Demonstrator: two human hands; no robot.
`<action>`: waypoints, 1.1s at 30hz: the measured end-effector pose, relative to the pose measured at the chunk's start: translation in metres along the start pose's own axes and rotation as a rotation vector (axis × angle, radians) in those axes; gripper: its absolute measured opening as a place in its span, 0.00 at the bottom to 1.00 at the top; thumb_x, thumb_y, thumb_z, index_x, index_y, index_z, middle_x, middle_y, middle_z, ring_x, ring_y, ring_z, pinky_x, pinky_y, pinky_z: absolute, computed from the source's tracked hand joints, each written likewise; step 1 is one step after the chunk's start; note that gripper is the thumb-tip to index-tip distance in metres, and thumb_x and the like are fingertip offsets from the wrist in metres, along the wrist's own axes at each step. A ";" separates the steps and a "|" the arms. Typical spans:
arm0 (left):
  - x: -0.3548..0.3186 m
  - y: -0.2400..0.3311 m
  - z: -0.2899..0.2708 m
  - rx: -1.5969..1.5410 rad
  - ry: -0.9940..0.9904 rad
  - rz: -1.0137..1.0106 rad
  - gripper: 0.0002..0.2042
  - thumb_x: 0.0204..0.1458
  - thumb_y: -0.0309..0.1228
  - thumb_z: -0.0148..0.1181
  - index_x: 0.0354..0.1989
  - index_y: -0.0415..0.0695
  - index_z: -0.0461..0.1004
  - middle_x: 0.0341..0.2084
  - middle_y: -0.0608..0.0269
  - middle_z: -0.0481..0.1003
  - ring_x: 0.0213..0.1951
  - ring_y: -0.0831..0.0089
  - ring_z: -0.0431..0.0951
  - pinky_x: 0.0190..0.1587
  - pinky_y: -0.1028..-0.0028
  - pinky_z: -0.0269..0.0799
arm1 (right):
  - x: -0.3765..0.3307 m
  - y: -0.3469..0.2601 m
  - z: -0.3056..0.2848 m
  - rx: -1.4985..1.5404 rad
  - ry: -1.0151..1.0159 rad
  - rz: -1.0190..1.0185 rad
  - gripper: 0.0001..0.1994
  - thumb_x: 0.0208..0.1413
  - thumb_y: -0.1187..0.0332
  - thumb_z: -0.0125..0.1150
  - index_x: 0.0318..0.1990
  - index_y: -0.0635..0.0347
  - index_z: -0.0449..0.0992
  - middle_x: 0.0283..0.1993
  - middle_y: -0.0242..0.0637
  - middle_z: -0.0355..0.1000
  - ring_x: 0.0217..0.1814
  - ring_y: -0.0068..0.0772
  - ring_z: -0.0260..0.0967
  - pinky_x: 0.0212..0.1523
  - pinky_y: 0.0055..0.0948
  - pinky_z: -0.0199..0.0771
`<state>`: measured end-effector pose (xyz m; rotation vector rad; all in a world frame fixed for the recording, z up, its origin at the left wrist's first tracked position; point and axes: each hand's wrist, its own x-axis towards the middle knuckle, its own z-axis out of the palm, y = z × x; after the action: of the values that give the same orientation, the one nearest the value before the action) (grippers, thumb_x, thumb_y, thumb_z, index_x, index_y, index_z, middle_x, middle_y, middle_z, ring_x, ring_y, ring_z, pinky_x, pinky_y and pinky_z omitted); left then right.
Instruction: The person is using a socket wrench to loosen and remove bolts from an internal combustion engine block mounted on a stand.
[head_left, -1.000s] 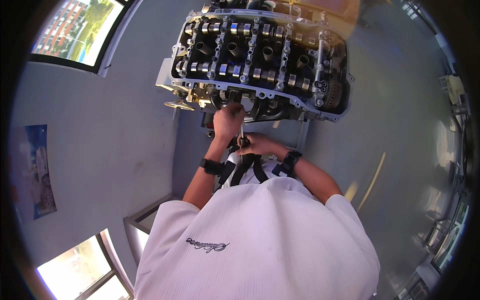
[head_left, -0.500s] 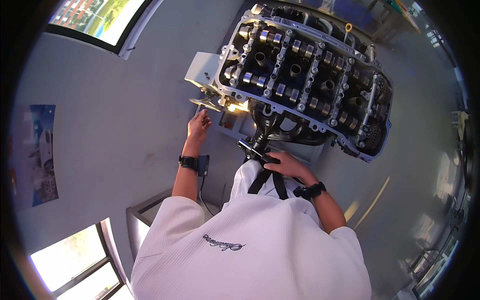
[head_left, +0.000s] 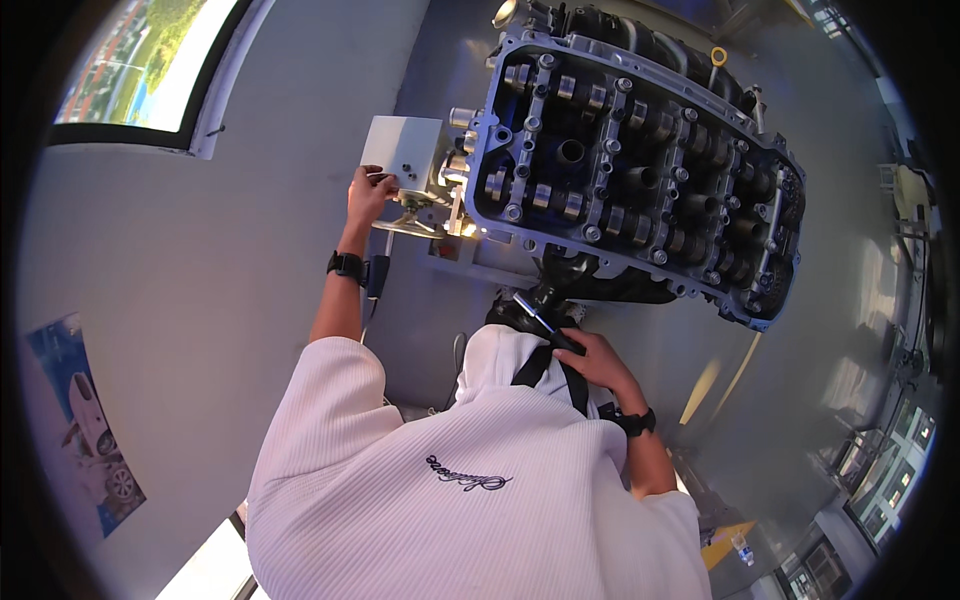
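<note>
The fingers (head_left: pixel 577 352) of the right hand (head_left: pixel 598 362) are clamping on the dark handle of a tool (head_left: pixel 533 312), whose shiny shaft is slanting up and to the left, over the person's lap. The fingers of the left hand (head_left: pixel 367 196) are bending close together at the lower left edge of a white box (head_left: pixel 402 152); whether they are gripping anything there, one cannot tell. Just below the box, near that hand, a handwheel (head_left: pixel 408 227) is sitting on its mount.

Both wrists are wearing black bands, and a dark block (head_left: pixel 377 276) is hanging beside the left one, with a cable trailing from it. To the right of the box, the engine (head_left: pixel 600 215) is standing in front of the person, its top lying open and its camshafts showing in rows. A black manifold (head_left: pixel 620 285) is running along its near side, with the tool lying just below. A yellow ring (head_left: pixel 718 57) is rising from the far side. Farther out, a poster (head_left: pixel 88 425) is hanging on the wall at left, a window (head_left: pixel 140 75) is shining above it, and a bottle (head_left: pixel 742 548) is showing at lower right.
</note>
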<state>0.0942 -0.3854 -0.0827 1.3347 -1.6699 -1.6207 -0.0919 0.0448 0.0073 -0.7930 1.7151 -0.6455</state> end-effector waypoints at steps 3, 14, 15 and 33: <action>0.011 0.018 0.000 0.407 0.012 0.045 0.13 0.49 0.24 0.59 0.42 0.33 0.69 0.35 0.51 0.76 0.27 0.70 0.78 0.33 0.73 0.75 | 0.005 -0.004 0.006 -0.037 0.094 -0.030 0.25 0.49 0.61 0.62 0.50 0.70 0.69 0.44 0.49 0.73 0.45 0.37 0.71 0.49 0.28 0.67; 0.037 -0.010 0.009 0.662 0.044 0.396 0.10 0.44 0.30 0.65 0.35 0.42 0.75 0.32 0.58 0.77 0.32 0.65 0.78 0.35 0.69 0.72 | -0.001 -0.010 0.003 -0.002 0.247 0.010 0.23 0.49 0.59 0.61 0.49 0.67 0.71 0.46 0.51 0.72 0.48 0.50 0.70 0.50 0.33 0.67; 0.041 -0.016 0.002 0.704 0.015 0.382 0.10 0.44 0.31 0.65 0.35 0.42 0.75 0.32 0.58 0.77 0.32 0.65 0.78 0.35 0.69 0.72 | -0.004 -0.006 0.001 -0.003 0.272 0.023 0.23 0.49 0.59 0.61 0.49 0.67 0.71 0.46 0.51 0.72 0.48 0.50 0.70 0.50 0.33 0.67; -0.022 -0.025 0.081 0.597 0.228 0.532 0.12 0.52 0.33 0.59 0.40 0.38 0.74 0.32 0.58 0.75 0.30 0.70 0.77 0.33 0.72 0.71 | -0.087 0.082 -0.069 0.734 0.741 0.069 0.13 0.64 0.59 0.41 0.41 0.59 0.62 0.21 0.29 0.61 0.11 0.18 0.55 0.12 0.18 0.54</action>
<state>0.0429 -0.3224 -0.1161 1.1163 -2.2046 -0.6675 -0.1576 0.1660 0.0156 0.0532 1.9077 -1.5330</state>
